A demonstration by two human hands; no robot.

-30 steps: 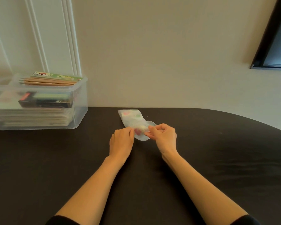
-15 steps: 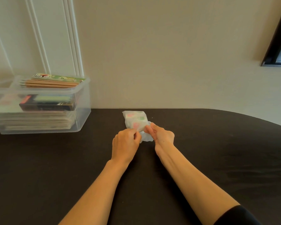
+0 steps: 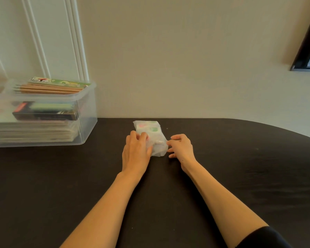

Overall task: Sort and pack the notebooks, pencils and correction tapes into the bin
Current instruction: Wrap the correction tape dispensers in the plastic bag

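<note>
A translucent plastic bag of correction tapes (image 3: 153, 130), with pink and green shapes showing through, lies on the dark table (image 3: 222, 167) near the wall. My left hand (image 3: 135, 153) holds its left side, fingers laid over the top and thumb against the near edge. My right hand (image 3: 181, 147) sits just right of the bag with its fingers spread, the fingertips touching the bag's right edge. The clear plastic bin (image 3: 89, 90) stands at the far left. It holds a stack of notebooks (image 3: 34, 131), dark pencil boxes (image 3: 43, 114) and wooden pencils (image 3: 48, 89) on top.
A wall runs right behind the table's far edge. White door trim (image 3: 75, 42) rises behind the bin. A dark window frame (image 3: 306, 51) is at the upper right. The table's edge curves away on the right.
The bag was pinched between both hands; now my right hand has let go and spread beside it, while my left hand has slid over the bag's left side.
</note>
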